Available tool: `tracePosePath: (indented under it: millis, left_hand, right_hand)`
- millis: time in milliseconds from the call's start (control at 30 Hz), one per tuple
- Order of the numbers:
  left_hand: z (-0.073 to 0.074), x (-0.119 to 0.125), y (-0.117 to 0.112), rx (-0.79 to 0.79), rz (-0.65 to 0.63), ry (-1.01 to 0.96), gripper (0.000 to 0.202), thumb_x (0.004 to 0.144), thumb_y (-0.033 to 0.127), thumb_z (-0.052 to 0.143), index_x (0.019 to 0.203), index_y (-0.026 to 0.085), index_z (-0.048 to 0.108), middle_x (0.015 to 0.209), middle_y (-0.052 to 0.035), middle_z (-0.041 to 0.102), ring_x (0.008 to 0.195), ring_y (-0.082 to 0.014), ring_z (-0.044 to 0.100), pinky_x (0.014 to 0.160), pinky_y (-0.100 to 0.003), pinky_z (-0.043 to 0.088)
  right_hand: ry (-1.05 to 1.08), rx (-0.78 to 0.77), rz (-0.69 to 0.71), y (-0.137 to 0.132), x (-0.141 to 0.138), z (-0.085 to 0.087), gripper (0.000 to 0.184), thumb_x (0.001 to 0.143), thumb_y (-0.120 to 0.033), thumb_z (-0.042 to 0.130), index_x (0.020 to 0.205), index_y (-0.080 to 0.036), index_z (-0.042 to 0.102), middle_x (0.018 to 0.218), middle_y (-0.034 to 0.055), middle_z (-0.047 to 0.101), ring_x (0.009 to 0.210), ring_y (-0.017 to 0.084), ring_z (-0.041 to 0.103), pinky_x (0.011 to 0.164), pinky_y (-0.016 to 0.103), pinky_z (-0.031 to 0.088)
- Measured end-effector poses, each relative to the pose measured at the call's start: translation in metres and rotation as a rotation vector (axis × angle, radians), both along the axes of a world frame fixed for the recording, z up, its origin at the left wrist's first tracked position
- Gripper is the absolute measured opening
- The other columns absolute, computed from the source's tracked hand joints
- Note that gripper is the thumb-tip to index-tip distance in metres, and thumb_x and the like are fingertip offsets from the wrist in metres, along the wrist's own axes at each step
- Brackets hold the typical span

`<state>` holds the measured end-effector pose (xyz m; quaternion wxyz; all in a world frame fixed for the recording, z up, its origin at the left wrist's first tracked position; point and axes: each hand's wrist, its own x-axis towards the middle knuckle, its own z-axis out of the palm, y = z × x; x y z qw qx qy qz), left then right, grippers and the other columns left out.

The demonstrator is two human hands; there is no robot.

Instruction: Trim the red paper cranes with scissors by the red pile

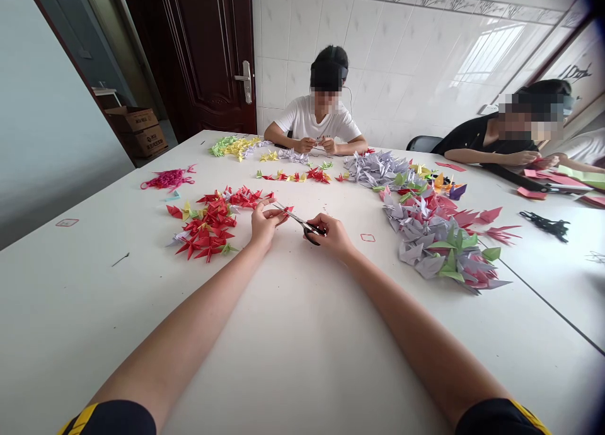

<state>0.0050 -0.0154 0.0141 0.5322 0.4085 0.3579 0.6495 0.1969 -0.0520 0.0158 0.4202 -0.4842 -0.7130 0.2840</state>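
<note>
My left hand (265, 223) pinches a small red folded-paper crane (288, 210) above the white table. My right hand (333, 234) grips the black handles of a pair of scissors (302, 223), with fingers through or around the loops. The metal blades point left and reach the red paper at my left fingertips; whether they touch it I cannot tell. Just left of my left hand lies a pile of mostly red paper cranes (215, 224), with a few yellow, green and pale ones mixed in.
Grey, pink and green paper cranes (420, 239) heap up at the right. Pink cord (169, 178) lies at the left, black cord (544, 226) at the far right. Across the table (283, 334) a person in white (325, 123) handles something small; another person in black (491, 139) sits farther right.
</note>
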Motion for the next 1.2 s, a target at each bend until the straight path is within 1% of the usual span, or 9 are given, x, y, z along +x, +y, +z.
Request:
tracePosePath:
  millis: [200,333,500,667,933,1200]
  left_hand:
    - [0.0006,0.0003,-0.0007,0.000,-0.009,0.001,0.060,0.056,0.014,0.080,0.110,0.017,0.055,0.072,-0.0007,0.068,0.074,-0.0155,0.068,0.089,-0.042,0.055]
    - [0.0006,0.0003,-0.0006,-0.002,-0.006,0.011,0.060,0.056,0.013,0.079,0.111,0.017,0.056,0.073,-0.0006,0.068,0.074,-0.0154,0.068,0.088,-0.041,0.055]
    - [-0.0009,-0.0003,0.0005,0.006,-0.008,0.016,0.061,0.056,0.012,0.078,0.112,0.017,0.056,0.073,-0.0002,0.068,0.075,-0.0156,0.069,0.088,-0.041,0.055]
    - [-0.0008,-0.0002,0.0006,0.010,-0.013,0.027,0.061,0.057,0.014,0.079,0.113,0.017,0.056,0.073,-0.0004,0.068,0.074,-0.0159,0.069,0.087,-0.041,0.055]
    - [-0.0011,0.0019,0.0007,0.021,-0.066,0.036,0.064,0.057,0.017,0.082,0.114,0.018,0.054,0.072,-0.0003,0.069,0.073,-0.0163,0.069,0.086,-0.041,0.056]
    - [0.0001,0.0015,-0.0007,0.012,-0.062,0.030,0.066,0.057,0.017,0.082,0.116,0.018,0.053,0.072,0.0001,0.069,0.074,-0.0165,0.070,0.088,-0.042,0.056]
  right_hand:
    - [0.002,-0.011,0.002,-0.0004,-0.0014,-0.0002,0.020,0.069,-0.030,0.062,0.086,-0.021,0.060,0.079,0.0025,0.071,0.065,0.015,0.055,0.062,0.030,0.042]
    - [0.000,-0.009,-0.002,-0.0009,-0.0016,0.0018,0.020,0.068,-0.030,0.064,0.086,-0.021,0.059,0.078,0.0016,0.070,0.063,0.014,0.052,0.062,0.029,0.041]
    - [-0.056,0.025,-0.034,-0.0002,-0.0009,0.0025,0.020,0.067,-0.030,0.064,0.085,-0.021,0.059,0.075,0.0010,0.067,0.062,0.014,0.046,0.061,0.028,0.038]
    - [-0.045,0.035,-0.019,0.0001,-0.0008,0.0003,0.020,0.069,-0.031,0.063,0.086,-0.022,0.058,0.078,0.0011,0.067,0.064,0.014,0.048,0.062,0.029,0.039]
    - [-0.071,0.049,-0.033,-0.0011,-0.0012,0.0007,0.029,0.066,-0.039,0.070,0.084,-0.022,0.055,0.078,-0.0004,0.061,0.062,0.013,0.045,0.059,0.028,0.036]
    - [-0.053,0.026,-0.018,0.0009,0.0001,-0.0015,0.028,0.066,-0.036,0.069,0.085,-0.022,0.055,0.076,-0.0013,0.061,0.063,0.013,0.045,0.060,0.027,0.037]
